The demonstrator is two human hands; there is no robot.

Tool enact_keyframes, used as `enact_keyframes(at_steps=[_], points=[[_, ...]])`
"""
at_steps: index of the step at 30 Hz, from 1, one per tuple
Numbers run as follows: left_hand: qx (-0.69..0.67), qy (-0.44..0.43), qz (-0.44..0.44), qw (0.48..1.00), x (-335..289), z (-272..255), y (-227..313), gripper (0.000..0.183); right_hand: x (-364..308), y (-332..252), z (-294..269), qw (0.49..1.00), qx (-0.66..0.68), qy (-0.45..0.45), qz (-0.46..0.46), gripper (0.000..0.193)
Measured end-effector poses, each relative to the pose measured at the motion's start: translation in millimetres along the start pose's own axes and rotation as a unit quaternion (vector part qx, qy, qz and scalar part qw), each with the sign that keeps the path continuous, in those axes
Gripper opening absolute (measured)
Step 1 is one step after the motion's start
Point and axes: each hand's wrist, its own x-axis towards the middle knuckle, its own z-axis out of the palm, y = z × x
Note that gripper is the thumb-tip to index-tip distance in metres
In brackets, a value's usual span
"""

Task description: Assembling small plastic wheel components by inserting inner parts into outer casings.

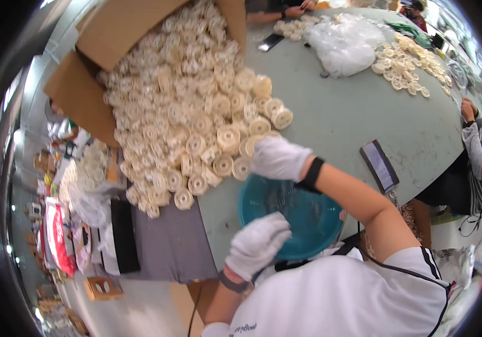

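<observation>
My right hand (279, 159), in a white knit glove, reaches over the far rim of a teal plastic bowl (245, 209). Its curled fingers touch the edge of a large heap of cream plastic wheels (196, 143); what they hold, if anything, is hidden. My left hand (257, 245), gloved too, hovers at the bowl's near left side. The fingers there are bent together, and whatever may be in them does not show. Blurred, clear-looking bits lie in the bowl. The heap spills from a tipped cardboard box (134, 31) onto the grey-green table (330, 121).
A phone (380, 165) lies right of my right forearm, a second phone (270, 42) farther back. Beyond are a clear plastic bag (346, 45) and a smaller spread of cream rings (406, 64). Other people's hands (468, 109) show at the right and far edges.
</observation>
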Motion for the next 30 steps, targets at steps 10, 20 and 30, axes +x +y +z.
enact_keyframes(at_steps=[10, 20, 30], points=[[-0.24, 0.147, -0.236, 0.93, -29.9, 23.8, -14.4, 0.045, -2.8, -16.7, -31.6, 0.959, 0.199, -0.051, 0.193, 0.046], [-0.534, 0.108, -0.251, 0.8, 2.4, 18.6, -6.4, 0.057, -95.3, -74.9, -53.0, 0.653, 0.734, -0.015, 0.187, 0.032], [-0.219, 0.143, -0.318, 0.911, 0.0, 35.8, -18.8, 0.027, -95.0, -112.9, -29.2, 0.926, 0.273, 0.239, 0.105, 0.025]])
